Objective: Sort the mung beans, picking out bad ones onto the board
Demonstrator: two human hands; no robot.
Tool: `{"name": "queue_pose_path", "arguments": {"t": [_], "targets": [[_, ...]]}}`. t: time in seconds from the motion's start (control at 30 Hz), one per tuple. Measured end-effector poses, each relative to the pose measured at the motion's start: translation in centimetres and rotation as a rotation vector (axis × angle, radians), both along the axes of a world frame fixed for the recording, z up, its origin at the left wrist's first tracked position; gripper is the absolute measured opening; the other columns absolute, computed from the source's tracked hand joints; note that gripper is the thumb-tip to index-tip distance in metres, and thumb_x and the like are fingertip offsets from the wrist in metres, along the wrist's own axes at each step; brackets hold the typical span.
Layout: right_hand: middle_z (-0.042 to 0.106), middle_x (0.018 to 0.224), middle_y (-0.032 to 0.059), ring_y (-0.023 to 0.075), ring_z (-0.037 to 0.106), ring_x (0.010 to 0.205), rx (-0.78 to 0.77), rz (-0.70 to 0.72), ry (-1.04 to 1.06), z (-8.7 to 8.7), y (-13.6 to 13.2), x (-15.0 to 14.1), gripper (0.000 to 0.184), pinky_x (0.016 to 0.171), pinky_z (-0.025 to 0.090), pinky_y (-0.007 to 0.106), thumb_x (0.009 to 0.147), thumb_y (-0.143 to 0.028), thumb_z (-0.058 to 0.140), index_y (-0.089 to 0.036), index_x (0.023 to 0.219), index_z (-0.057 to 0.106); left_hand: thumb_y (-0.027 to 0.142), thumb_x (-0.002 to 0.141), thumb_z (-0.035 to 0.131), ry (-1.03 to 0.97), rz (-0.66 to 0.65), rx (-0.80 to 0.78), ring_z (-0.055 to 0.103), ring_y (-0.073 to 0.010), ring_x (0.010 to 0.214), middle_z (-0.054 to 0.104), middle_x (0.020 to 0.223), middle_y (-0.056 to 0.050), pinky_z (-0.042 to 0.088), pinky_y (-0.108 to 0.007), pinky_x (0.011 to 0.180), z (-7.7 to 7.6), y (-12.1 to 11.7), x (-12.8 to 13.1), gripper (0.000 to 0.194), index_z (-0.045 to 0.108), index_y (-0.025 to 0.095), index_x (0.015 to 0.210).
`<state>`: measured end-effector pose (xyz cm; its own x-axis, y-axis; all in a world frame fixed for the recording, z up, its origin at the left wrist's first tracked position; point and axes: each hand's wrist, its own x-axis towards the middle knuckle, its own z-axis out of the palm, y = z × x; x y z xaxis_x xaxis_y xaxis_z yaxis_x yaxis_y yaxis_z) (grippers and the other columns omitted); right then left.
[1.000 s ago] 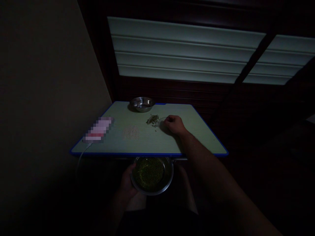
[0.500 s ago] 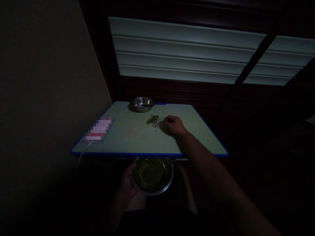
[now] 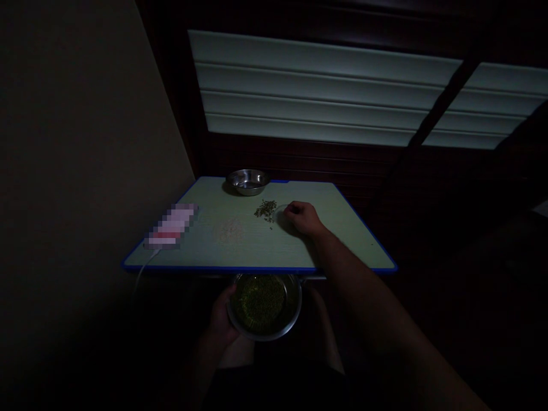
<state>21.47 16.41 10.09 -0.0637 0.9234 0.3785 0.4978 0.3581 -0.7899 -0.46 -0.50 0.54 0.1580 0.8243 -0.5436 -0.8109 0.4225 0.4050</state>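
My left hand [image 3: 223,318] grips the left rim of a metal bowl [image 3: 294,319] below the table's front edge. Many small greenish beans [image 3: 261,299] lie in that bowl. Over the table, my right hand [image 3: 303,218] is closed, fingers pinched on a clear, thin-edged piece [image 3: 279,212] whose exact kind I cannot make out. Just left of it, a small heap of dark greenish beans [image 3: 266,209] rests on the tabletop. Further left and nearer me is a scattered patch of pale grains [image 3: 230,230].
A second metal bowl [image 3: 248,182] stands at the back of the pale, blue-edged table [image 3: 257,258]. On the left lies a blurred-out phone-like object [image 3: 172,226] with a white cable [image 3: 144,267]. A wall [image 3: 85,114] rises at the left; dark slatted panels stand behind.
Almost nothing differs. Both hands, the held bowl and the bean heap keep their places.
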Motion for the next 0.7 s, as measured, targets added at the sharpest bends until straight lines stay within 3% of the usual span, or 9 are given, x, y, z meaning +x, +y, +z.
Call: {"name": "queue_pose_path", "arguments": {"t": [0.43, 0.7], "targets": [[0.055, 0.058, -0.0020, 0.0116, 0.047, 0.059, -0.026, -0.021, 0.002, -0.02, 0.15, 0.03, 0.014, 0.059, 0.037, 0.025, 0.065, -0.030, 0.055, -0.017, 0.063, 0.059, 0.020, 0.079, 0.054, -0.006, 0.007, -0.001, 0.072, -0.0263, 0.082, 0.077, 0.079, -0.008, 0.048, -0.044, 0.093, -0.54, 0.02, -0.16, 0.022, 0.074, 0.016, 0.090], [0.053, 0.057, -0.0022, 0.0109, 0.044, 0.056, -0.063, 0.047, 0.060, 0.35, -0.28, -0.30, 0.017, 0.056, 0.035, 0.025, 0.062, -0.033, 0.056, -0.017, 0.061, 0.058, 0.019, 0.080, 0.055, 0.017, 0.010, -0.005, 0.072, -0.0261, 0.081, 0.077, 0.080, -0.009, 0.048, -0.044, 0.093, 0.42, -0.04, 0.12, 0.019, 0.074, 0.015, 0.081]]}}
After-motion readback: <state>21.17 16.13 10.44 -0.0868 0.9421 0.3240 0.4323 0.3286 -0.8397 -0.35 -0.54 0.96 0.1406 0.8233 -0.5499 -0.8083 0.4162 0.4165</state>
